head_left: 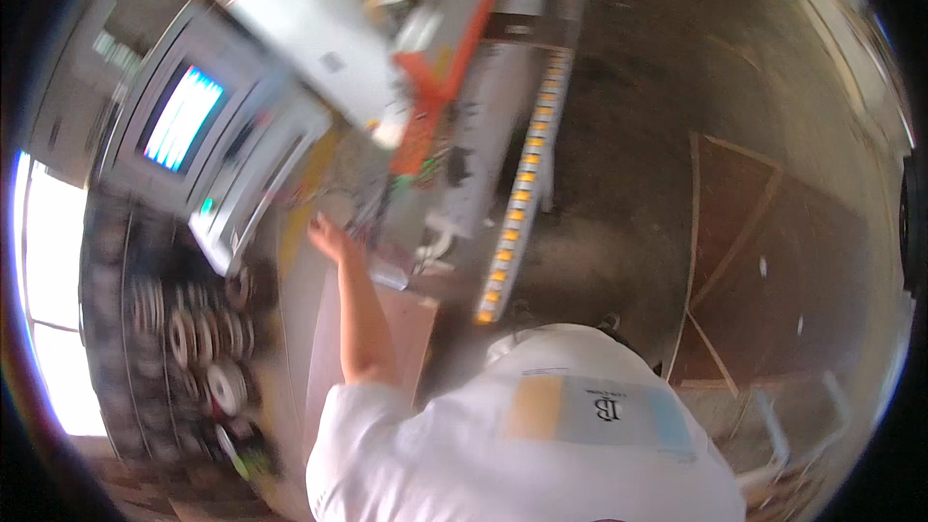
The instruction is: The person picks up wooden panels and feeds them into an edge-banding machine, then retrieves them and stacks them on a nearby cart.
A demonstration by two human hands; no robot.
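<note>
My left arm stretches forward from the white sleeve, and my left hand [330,236] is at its end, small and smeared by motion. Its fingers cannot be made out, nor anything in them. The hand is nearest to the cluttered end of a long machine, by some blurred cables [367,222]. Ahead and to the left of it stands a grey control console [155,159] with a lit screen [184,118]. Below the forearm lies a flat brownish board [411,324]. My right hand is out of the picture.
An orange-edged machine beam [474,24] runs away ahead. Beside it is a strip of yellow rollers [523,188]. Round discs [193,338] are stacked on the left, near a bright window [53,290]. A large brown sheet [773,271] lies on the right.
</note>
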